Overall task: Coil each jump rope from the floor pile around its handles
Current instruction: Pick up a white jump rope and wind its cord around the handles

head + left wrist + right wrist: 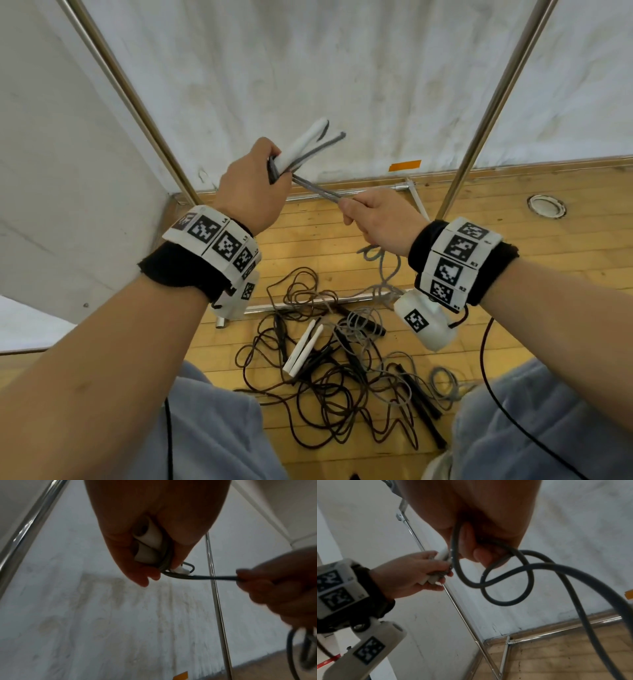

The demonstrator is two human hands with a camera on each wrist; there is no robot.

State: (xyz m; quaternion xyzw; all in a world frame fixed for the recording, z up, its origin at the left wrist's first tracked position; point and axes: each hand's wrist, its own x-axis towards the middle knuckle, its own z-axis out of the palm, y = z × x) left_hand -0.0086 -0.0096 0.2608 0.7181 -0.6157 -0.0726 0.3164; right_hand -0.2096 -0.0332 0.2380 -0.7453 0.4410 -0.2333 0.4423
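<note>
My left hand (251, 186) grips a pair of white handles (301, 144) held side by side, with a few turns of grey rope round their lower end. Their ends (148, 543) show inside the curled fingers in the left wrist view. A taut stretch of the grey rope (317, 191) runs from the handles to my right hand (378, 216), which grips it in a fist. Below that fist the rope (505, 574) hangs in loose loops toward the floor. A tangled pile of ropes (335, 373) lies on the wooden floor between my knees.
In the pile lie another pair of white handles (303, 347), several black handles (419, 394) and dark brown and grey cords. Metal frame poles (493, 113) rise on both sides before a white wall. A round metal floor fitting (546, 206) sits far right.
</note>
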